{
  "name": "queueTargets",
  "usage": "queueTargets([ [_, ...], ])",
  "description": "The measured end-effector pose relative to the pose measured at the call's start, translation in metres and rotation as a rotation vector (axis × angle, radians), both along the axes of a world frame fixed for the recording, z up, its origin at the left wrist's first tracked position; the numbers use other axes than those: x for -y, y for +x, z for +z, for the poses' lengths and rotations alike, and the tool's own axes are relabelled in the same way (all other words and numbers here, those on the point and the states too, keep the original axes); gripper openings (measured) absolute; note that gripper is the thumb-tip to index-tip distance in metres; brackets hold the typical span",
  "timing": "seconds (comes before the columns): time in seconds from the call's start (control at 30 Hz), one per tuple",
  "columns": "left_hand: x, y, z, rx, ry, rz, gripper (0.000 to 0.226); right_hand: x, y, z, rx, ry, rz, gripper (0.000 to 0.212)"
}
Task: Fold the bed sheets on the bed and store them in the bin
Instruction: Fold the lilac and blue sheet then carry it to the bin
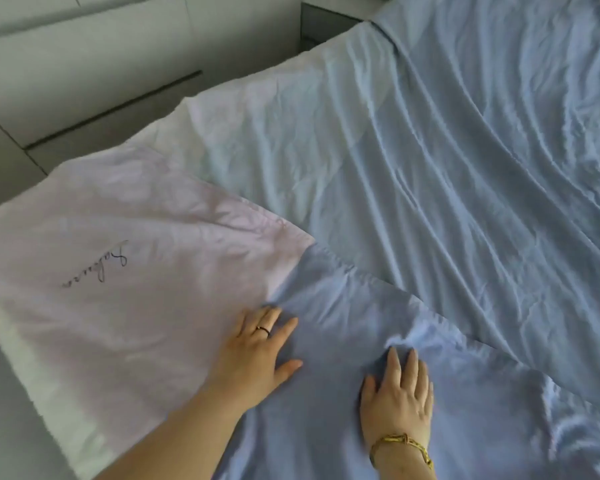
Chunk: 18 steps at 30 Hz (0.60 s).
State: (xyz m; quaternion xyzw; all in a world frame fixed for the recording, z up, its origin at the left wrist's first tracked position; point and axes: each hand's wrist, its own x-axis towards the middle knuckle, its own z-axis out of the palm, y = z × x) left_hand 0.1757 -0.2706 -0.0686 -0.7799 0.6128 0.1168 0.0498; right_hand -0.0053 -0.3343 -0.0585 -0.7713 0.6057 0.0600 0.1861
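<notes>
Left hand (257, 355): lies flat, palm down, fingers straight and spread. It holds nothing. It presses on the blue sheet (447, 168), right where the sheet meets the pink cloth (136, 209).
Ring (263, 330): a dark band on one finger of the left hand.
Right hand (397, 400): also flat and open, fingers straight, pressing down on the blue sheet just beside the left hand. It grips nothing.
Bracelet (402, 445): gold, on the right wrist.
Blue sheet: spread wide over the bed (25, 362), full of wrinkles. Its near part lies folded over on top, under both hands.
Pink cloth: lies flat on the left side of the bed, partly under the blue sheet.
Writing (99, 268): dark curly letters on the pink cloth, too blurry to read.
Cabinet (84, 81): pale grey, beside the bed, far left.
</notes>
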Motion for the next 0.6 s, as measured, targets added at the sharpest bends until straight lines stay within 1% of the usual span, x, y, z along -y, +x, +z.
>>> queueTargets([
  [0.07, -0.005, 0.072, -0.007, -0.022, 0.006, 0.044, 0.064, 0.005, 0.074, -0.005, -0.03, -0.021, 0.001, 0.064],
  [0.13, -0.021, 0.148, -0.014, 0.001, 0.009, 0.091, 0.072, 0.01, 0.14, -0.006, -0.045, -0.053, 0.045, 0.063],
  [0.2, -0.049, 0.228, -0.02, 0.025, -0.024, 0.141, 0.077, 0.008, 0.216, -0.012, -0.079, -0.031, 0.053, 0.061],
  [0.3, -0.069, 0.318, -0.018, 0.065, -0.035, 0.24, 0.08, 0.003, 0.312, -0.02, -0.011, -0.019, 0.035, 0.064],
  [0.33, -0.069, 0.338, -0.014, 0.079, -0.046, 0.281, 0.086, 0.001, 0.332, -0.023, -0.003, -0.021, 0.048, 0.066],
  [0.37, -0.072, 0.366, -0.012, 0.071, -0.056, 0.347, 0.097, -0.002, 0.361, -0.027, 0.013, -0.014, 0.047, 0.065],
  [0.43, -0.075, 0.397, -0.01, 0.039, -0.077, 0.503, 0.118, -0.004, 0.385, -0.031, 0.035, -0.029, 0.064, 0.06],
  [0.47, -0.079, 0.412, -0.012, 0.01, -0.082, 0.592, 0.12, -0.003, 0.395, -0.037, 0.055, -0.073, 0.108, 0.057],
  [0.5, -0.079, 0.421, -0.013, -0.012, -0.092, 0.637, 0.118, 0.0, 0.398, -0.04, 0.107, -0.19, 0.179, 0.053],
  [0.53, -0.078, 0.426, -0.016, -0.029, -0.106, 0.65, 0.117, 0.003, 0.4, -0.042, 0.184, -0.293, 0.25, 0.05],
  [0.6, -0.08, 0.435, -0.021, -0.041, -0.128, 0.654, 0.117, 0.014, 0.412, -0.041, 0.28, -0.407, 0.361, 0.051],
])
